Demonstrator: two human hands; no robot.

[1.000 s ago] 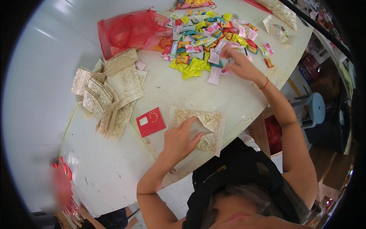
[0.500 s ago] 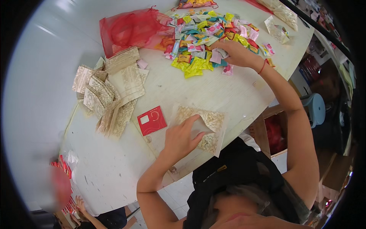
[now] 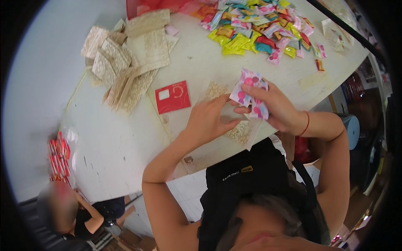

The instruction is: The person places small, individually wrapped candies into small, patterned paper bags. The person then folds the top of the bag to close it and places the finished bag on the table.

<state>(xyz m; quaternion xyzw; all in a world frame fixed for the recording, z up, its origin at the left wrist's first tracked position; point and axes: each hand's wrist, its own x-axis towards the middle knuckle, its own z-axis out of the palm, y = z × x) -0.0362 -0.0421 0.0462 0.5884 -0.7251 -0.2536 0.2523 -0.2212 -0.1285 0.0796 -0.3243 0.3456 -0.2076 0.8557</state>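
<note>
Wrapped candies [image 3: 248, 79], white with pink dots, are pinched in my right hand [image 3: 284, 106]. That hand hangs over the mouth of a small cream-and-gold patterned bag [image 3: 240, 133] lying near the table's front edge. My left hand [image 3: 207, 119] is at the same bag, thumb and forefinger spread apart at its opening. Part of the bag is hidden beneath both hands. A red square card [image 3: 173, 98] with a pale window lies left of the bag. Farther back spreads a heap of colourful wrapped candies [image 3: 247, 33].
A loose stack of patterned bags [image 3: 148, 48] lies at the back left, with red sheer fabric [image 3: 157, 6] behind it. Another patterned bag [image 3: 335, 35] is at the far right. Red packages [image 3: 59, 157] and another person [image 3: 90, 219] are at the left.
My right hand has come from the candy heap back to the bag, bringing pink-and-white candies. The left hand stays at the bag's opening. The view has shifted, so the table's things appear higher.
</note>
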